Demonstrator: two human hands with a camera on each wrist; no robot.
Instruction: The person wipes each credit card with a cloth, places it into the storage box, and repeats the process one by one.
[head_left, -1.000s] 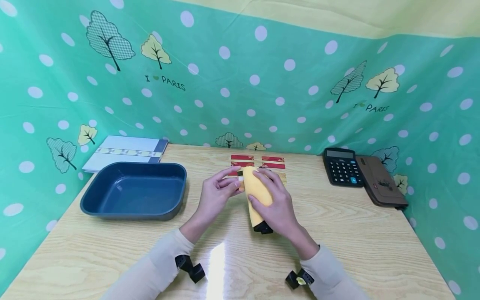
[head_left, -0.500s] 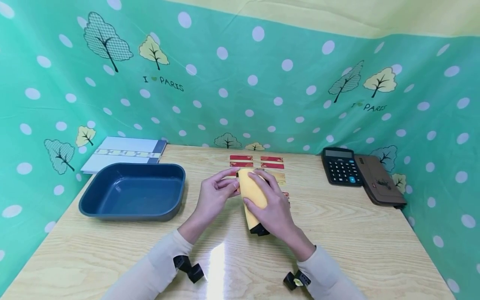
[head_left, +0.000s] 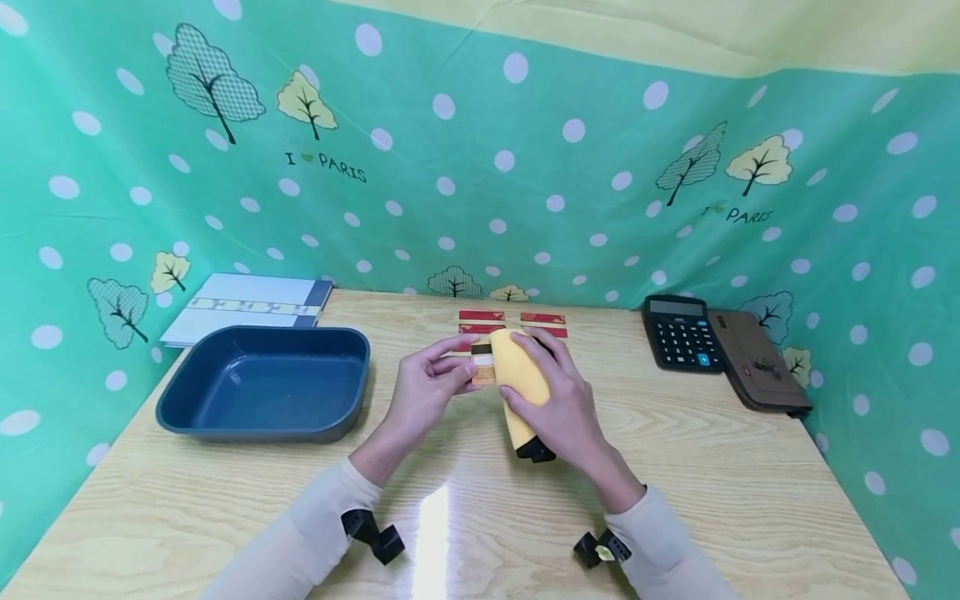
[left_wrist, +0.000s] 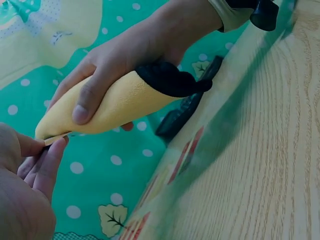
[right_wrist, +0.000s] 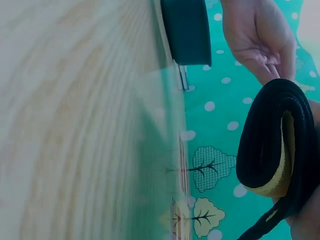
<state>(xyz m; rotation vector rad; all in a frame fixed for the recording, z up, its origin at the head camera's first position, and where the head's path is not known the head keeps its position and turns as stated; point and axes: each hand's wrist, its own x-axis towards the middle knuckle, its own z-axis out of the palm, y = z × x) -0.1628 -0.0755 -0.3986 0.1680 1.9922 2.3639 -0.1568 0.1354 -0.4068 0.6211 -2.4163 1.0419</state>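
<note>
My right hand (head_left: 558,400) grips a folded yellow wallet-like pouch (head_left: 517,375) with black ends, thumb on the near side and fingers over the top. Between thumb and fingers my left hand (head_left: 431,375) pinches a bank-style card (head_left: 483,362) with a dark stripe and a white strip. Its right edge meets the pouch's left end, and the rest of it is hidden there. In the right wrist view the pouch's end shows layered black folds (right_wrist: 267,127) with yellow inside. The left wrist view shows the card edge-on (left_wrist: 56,140) at the pouch's tip.
Behind my hands, red cards (head_left: 482,316) lie in two columns on the wooden table (head_left: 675,492). A deep blue tub (head_left: 262,387) stands left, before a pale folder (head_left: 251,298). To the right are a black calculator (head_left: 684,333) and a brown zip case (head_left: 761,362).
My right hand and the pouch shifted left over the card, then back right. More of the card's face now shows beside the pouch. The left hand has hardly moved.
</note>
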